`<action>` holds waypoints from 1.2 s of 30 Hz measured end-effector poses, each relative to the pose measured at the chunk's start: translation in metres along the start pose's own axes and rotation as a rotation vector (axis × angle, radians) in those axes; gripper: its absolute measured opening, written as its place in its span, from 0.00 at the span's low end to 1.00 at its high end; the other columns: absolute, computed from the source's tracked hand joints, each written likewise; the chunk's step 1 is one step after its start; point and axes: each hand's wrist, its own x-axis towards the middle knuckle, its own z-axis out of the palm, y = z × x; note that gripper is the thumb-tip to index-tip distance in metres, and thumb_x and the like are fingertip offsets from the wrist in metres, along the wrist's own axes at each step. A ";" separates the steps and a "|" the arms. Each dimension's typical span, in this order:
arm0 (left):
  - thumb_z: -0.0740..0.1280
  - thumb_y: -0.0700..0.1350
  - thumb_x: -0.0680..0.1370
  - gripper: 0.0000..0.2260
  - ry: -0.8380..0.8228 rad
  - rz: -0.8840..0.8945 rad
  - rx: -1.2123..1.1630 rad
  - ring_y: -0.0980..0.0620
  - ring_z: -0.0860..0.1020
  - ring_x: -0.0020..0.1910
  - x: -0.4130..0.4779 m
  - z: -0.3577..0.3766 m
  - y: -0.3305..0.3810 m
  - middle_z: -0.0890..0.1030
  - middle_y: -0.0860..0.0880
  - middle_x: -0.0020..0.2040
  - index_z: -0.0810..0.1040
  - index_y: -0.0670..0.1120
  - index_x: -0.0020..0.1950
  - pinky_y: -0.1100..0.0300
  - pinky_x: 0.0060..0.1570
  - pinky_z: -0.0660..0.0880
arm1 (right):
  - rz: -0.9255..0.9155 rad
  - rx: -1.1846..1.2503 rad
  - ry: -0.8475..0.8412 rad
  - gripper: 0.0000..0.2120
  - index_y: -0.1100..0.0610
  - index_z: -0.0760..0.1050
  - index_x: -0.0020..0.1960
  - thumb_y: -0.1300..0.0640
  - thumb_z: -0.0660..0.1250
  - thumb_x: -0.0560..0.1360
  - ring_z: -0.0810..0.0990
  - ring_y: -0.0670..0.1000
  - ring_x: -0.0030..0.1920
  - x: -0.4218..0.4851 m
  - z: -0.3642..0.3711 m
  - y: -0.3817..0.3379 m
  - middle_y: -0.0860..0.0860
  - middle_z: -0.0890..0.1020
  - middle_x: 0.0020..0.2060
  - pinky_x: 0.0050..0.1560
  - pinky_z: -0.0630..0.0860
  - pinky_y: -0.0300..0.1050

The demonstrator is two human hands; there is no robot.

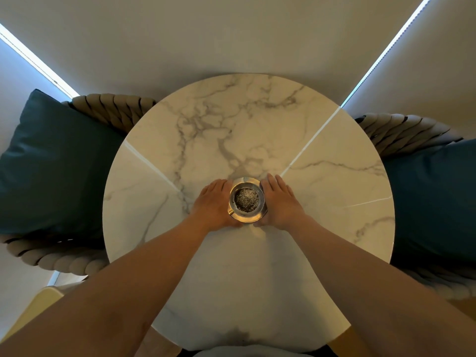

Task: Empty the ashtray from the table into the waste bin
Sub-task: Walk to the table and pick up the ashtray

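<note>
A clear glass ashtray (246, 200) with dark ash in its round bowl sits near the middle of a round white marble table (247, 266). My left hand (215, 205) lies flat against its left side, fingers pointing away from me. On the opposite side my right hand (279, 202) presses the ashtray the same way. Both thumbs curl around its near edge. The ashtray appears to rest on the tabletop. No waste bin is in view.
Two woven rope armchairs with dark teal cushions flank the table, one on the left (55, 163) and one on the right (432, 191). Pale blinds or walls stand behind the table. A pale wooden edge (33, 313) shows at lower left.
</note>
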 end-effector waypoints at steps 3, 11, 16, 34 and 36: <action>0.78 0.64 0.57 0.48 -0.023 -0.017 -0.033 0.46 0.68 0.67 -0.011 -0.001 0.003 0.73 0.47 0.66 0.63 0.46 0.70 0.52 0.64 0.66 | -0.030 0.021 -0.031 0.57 0.59 0.51 0.77 0.44 0.81 0.61 0.46 0.57 0.79 -0.009 0.000 -0.001 0.56 0.52 0.79 0.77 0.53 0.55; 0.80 0.61 0.57 0.49 -0.036 0.004 -0.090 0.45 0.72 0.61 -0.055 0.000 0.015 0.74 0.46 0.63 0.62 0.46 0.70 0.50 0.58 0.70 | -0.041 0.171 -0.033 0.56 0.59 0.56 0.75 0.47 0.83 0.58 0.68 0.55 0.69 -0.055 0.005 -0.008 0.55 0.70 0.69 0.66 0.70 0.52; 0.80 0.62 0.56 0.49 -0.023 0.016 -0.150 0.47 0.73 0.58 -0.087 0.001 0.024 0.75 0.49 0.61 0.62 0.49 0.70 0.50 0.56 0.72 | -0.060 0.225 -0.020 0.56 0.58 0.57 0.76 0.46 0.83 0.57 0.69 0.54 0.69 -0.087 0.008 -0.012 0.53 0.70 0.70 0.67 0.69 0.52; 0.81 0.61 0.56 0.53 0.106 0.069 -0.341 0.54 0.70 0.62 -0.186 -0.009 0.036 0.71 0.55 0.65 0.54 0.58 0.73 0.58 0.59 0.67 | -0.155 0.326 0.095 0.58 0.55 0.55 0.78 0.48 0.84 0.58 0.68 0.50 0.70 -0.179 0.003 -0.045 0.50 0.68 0.73 0.63 0.63 0.36; 0.81 0.61 0.57 0.54 0.100 0.072 -0.324 0.54 0.69 0.64 -0.189 -0.014 0.033 0.71 0.54 0.67 0.55 0.54 0.76 0.58 0.62 0.67 | -0.144 0.339 0.107 0.58 0.54 0.54 0.78 0.48 0.84 0.58 0.67 0.48 0.70 -0.182 0.004 -0.049 0.49 0.68 0.73 0.64 0.62 0.35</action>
